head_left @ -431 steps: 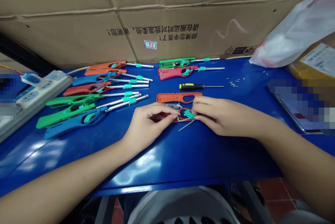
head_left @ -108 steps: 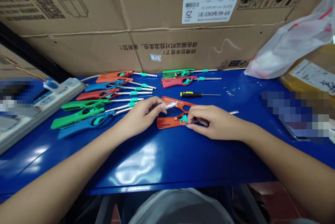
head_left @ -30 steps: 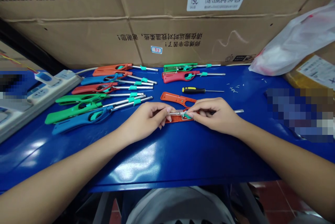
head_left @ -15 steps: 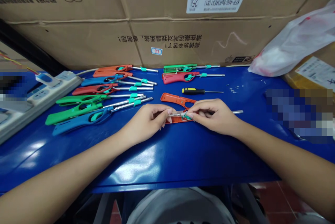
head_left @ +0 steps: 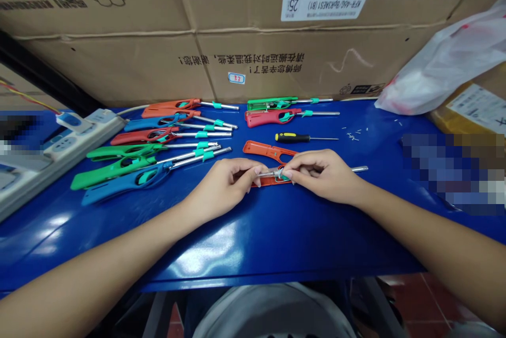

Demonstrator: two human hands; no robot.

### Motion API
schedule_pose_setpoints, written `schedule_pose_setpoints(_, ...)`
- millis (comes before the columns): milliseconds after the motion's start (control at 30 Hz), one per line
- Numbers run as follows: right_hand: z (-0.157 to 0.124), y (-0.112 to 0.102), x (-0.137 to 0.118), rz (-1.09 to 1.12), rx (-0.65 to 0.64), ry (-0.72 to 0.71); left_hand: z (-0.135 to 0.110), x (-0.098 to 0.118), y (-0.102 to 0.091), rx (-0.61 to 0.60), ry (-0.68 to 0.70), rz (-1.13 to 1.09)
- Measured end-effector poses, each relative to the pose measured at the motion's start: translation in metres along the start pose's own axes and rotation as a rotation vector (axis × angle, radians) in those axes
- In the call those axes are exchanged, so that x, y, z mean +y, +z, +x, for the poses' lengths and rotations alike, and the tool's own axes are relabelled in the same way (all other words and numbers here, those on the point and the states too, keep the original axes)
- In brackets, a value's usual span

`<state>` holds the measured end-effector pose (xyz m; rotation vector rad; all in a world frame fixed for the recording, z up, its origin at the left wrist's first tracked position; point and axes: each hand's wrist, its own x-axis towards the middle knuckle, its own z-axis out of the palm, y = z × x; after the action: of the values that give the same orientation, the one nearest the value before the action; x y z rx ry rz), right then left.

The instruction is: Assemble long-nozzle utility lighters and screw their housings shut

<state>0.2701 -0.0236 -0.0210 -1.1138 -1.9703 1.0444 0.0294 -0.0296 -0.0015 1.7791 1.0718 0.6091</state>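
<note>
Power strip (head_left: 59, 145): far left.
Lighters (head_left: 126, 185): in a row, metal tips pointing right.
Left hand (head_left: 223, 185): thumb and finger pinching the left end of the tube (head_left: 270, 174).
Tube: clear, over the lower shell (head_left: 269, 182), between both hands.
Upper shell (head_left: 258, 148): orange, behind the tube.
Screwdriver (head_left: 292, 138): beyond the shells.
Right hand (head_left: 328, 175): fingertips close together at the green trigger (head_left: 283, 175); cannot tell whether gripping.

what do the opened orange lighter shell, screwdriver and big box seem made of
Opened orange lighter shell: probably moulded plastic, slightly glossy, thin-walled with raised edges.
Screwdriver: likely steel shaft, shiny grey; smooth black and yellow handle, plastic or rubber.
Big box: matte brown cardboard, judging by its creases.
</note>
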Motion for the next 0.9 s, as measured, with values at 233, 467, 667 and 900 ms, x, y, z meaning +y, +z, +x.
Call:
schedule_pose_setpoints(233, -0.0006, -0.0012, -0.002, 0.023, -0.037, 0.036, -0.0013, -0.002, 0.0004, 0.006, 0.041, 0.051)
schedule_pose_setpoints(467, 0.0004, -0.0035, -0.0031, -0.007, 0.063, 0.078, 0.001, -0.0007, -0.0004, 0.034, -0.058, 0.008)
schedule_pose_setpoints(667, 0.0008, -0.0063, -0.0026, 0.015, 0.026, 0.078, 0.0009, -0.0021, 0.0002, 0.074, -0.006, -0.029)
schedule_pose_setpoints(900, 0.0015, -0.0006, -0.0028, 0.057, 0.089, 0.022, -0.0011, -0.0026, 0.0059, 0.125, -0.033, -0.057)
